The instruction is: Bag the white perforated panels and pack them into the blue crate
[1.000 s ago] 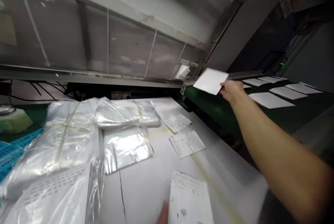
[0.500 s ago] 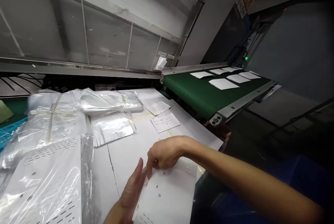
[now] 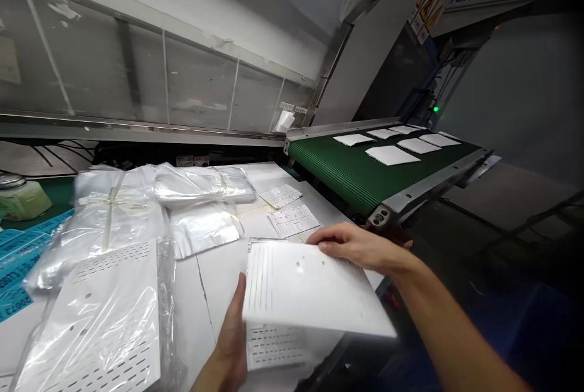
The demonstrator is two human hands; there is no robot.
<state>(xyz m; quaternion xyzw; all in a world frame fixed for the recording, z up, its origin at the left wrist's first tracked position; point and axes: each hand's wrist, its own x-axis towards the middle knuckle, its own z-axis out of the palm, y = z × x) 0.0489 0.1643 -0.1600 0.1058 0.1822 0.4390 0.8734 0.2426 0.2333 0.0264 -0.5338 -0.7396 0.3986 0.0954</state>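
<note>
With the clock dial centred on the white panel in hand, the right hand was at one to two o'clock. It was closed narrow, its fingers bent over the panel's far edge in a pinch. The left hand stood at eight o'clock, thumb raised along the left edge and palm against the side; its other fingers were hidden, so how far they had closed could not be told. The white panel lay over a slotted panel, whose rows of slots showed at seven o'clock, the two edges out of line and the upper one's near edge blurred.

Near twelve o'clock, two small printed sheets rested on the white worktop. A bagged panel lay at nine, and tied clear bags at ten. Toward one o'clock ran a green conveyor belt bearing flat white pieces.
</note>
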